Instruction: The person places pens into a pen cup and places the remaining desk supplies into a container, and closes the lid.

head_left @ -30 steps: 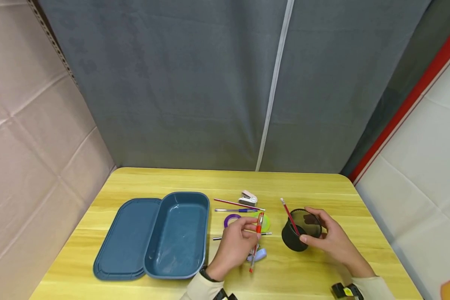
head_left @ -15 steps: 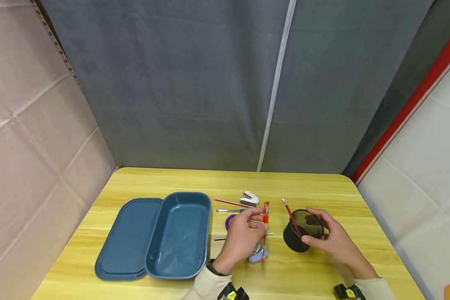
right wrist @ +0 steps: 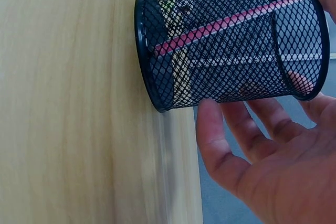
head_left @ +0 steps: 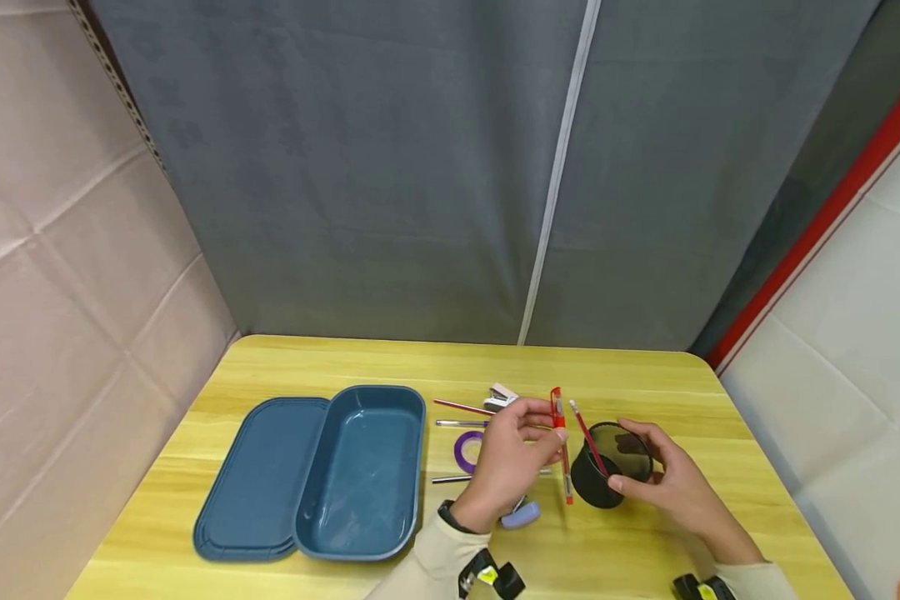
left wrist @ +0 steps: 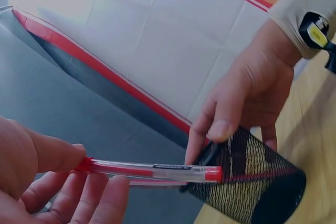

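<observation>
My left hand (head_left: 510, 458) pinches a red gel pen (head_left: 566, 471) with a clear barrel between thumb and fingers. In the left wrist view the pen's red-tipped end (left wrist: 212, 174) overlaps the mesh pen holder; the head view puts the pen just left of it. My right hand (head_left: 675, 479) grips the black mesh pen holder (head_left: 594, 485) by its right side and rim. A red pencil (head_left: 585, 429) leans inside the holder, its white eraser end up. Through the mesh in the right wrist view, the pencil (right wrist: 226, 23) slants from base to rim.
A blue box (head_left: 360, 500) stands at left, its lid (head_left: 258, 483) beside it. Near my left hand lie a purple tape roll (head_left: 461, 454), a stapler (head_left: 501, 395), another red pencil (head_left: 459, 406), a blue pen (head_left: 459, 423), a dark pen (head_left: 450, 479) and a light-blue item (head_left: 521, 515).
My left hand has carried the red gel pen rightward to beside the pen holder, uncovering the purple tape roll. My right hand keeps its hold on the holder with little movement.
</observation>
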### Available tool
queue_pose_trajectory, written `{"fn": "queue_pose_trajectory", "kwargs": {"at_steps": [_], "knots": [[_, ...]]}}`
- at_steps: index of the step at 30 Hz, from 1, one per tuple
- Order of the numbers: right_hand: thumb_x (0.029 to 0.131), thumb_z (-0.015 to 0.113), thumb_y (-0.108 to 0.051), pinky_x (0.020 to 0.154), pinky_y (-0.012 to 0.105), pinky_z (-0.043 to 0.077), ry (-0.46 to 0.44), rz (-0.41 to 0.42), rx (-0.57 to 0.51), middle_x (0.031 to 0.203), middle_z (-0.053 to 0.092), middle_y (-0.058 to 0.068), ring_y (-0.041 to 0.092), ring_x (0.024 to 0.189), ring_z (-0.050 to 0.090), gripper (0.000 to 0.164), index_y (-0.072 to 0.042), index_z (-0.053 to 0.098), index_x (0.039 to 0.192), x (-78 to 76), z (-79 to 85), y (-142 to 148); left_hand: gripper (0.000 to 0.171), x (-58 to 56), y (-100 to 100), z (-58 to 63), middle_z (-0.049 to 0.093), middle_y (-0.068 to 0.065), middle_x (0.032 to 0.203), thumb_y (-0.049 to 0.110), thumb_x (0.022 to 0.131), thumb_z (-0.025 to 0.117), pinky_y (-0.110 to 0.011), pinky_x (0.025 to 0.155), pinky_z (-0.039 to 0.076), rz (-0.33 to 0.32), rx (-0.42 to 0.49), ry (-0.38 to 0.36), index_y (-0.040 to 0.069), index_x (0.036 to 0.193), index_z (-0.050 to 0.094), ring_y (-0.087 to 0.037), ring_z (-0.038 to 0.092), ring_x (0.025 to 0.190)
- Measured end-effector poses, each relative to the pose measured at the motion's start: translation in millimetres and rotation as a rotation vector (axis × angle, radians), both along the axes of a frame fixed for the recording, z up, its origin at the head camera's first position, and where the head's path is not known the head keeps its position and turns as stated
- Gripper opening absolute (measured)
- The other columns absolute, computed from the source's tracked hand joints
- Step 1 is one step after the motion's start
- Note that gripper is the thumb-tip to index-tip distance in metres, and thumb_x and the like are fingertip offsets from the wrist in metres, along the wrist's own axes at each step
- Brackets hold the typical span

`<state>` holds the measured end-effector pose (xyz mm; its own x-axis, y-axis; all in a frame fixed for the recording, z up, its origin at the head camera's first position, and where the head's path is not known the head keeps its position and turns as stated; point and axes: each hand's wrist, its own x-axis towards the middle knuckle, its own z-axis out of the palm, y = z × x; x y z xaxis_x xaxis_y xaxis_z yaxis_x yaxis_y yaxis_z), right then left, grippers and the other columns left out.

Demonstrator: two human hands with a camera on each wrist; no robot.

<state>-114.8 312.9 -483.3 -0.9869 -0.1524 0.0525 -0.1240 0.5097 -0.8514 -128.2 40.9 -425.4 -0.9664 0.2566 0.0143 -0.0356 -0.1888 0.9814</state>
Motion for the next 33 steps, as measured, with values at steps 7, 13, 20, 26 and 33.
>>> {"fn": "queue_pose_trajectory", "kwargs": {"at_steps": [7, 13, 20, 26, 33], "knots": [[0.093, 0.083, -0.017, 0.075, 0.029, 0.059, 0.004, 0.001, -0.003, 0.152, 0.052, 0.016, -0.002, 0.115, 0.058, 0.073, -0.014, 0.047, 0.156, -0.1, -3.4, 1.2, 0.025, -1.7, 15.1, 8.8, 0.068, -0.007, 0.106, 0.004, 0.096, 0.075, -0.029, 0.077, 0.065, 0.017, 0.095, 0.008, 0.005, 0.12, 0.067, -0.014, 0.07, 0.091], [0.092, 0.084, -0.014, 0.075, 0.031, 0.061, 0.012, 0.006, -0.025, 0.148, 0.053, 0.016, 0.001, 0.114, 0.06, 0.073, -0.011, 0.047, 0.155, 3.8, -6.1, 3.5, 0.022, -1.9, 27.1, 10.6, 0.069, -0.005, 0.103, 0.001, 0.096, 0.074, -0.029, 0.077, 0.065, 0.054, 0.171, -0.042, 0.005, 0.116, 0.066, -0.014, 0.069, 0.093], [0.092, 0.083, -0.013, 0.073, 0.031, 0.061, 0.008, -0.001, -0.03, 0.146, 0.054, 0.018, 0.001, 0.113, 0.061, 0.073, -0.01, 0.047, 0.155, 4.9, -3.8, 2.7, 0.021, -3.5, 37.0, 7.2, 0.069, -0.004, 0.1, -0.001, 0.095, 0.075, -0.027, 0.077, 0.065, 0.075, 0.184, -0.041, 0.006, 0.112, 0.067, -0.014, 0.069, 0.091], [0.093, 0.083, -0.017, 0.072, 0.03, 0.059, 0.013, 0.003, -0.001, 0.15, 0.053, 0.018, -0.002, 0.114, 0.058, 0.073, -0.011, 0.046, 0.155, 1.5, -1.3, -0.1, 0.021, -5.7, 39.3, 0.7, 0.071, -0.003, 0.098, -0.002, 0.091, 0.078, -0.024, 0.074, 0.063, 0.093, 0.118, -0.019, 0.008, 0.107, 0.07, -0.013, 0.07, 0.087], [0.093, 0.083, -0.017, 0.07, 0.03, 0.058, 0.027, 0.01, 0.006, 0.148, 0.053, 0.018, -0.002, 0.113, 0.059, 0.072, -0.011, 0.047, 0.155, 0.6, -2.1, -0.5, 0.019, -6.6, 41.4, -7.6, 0.075, 0.001, 0.097, 0.003, 0.089, 0.082, -0.022, 0.076, 0.062, 0.101, 0.011, 0.001, 0.011, 0.103, 0.074, -0.009, 0.073, 0.082]]}}
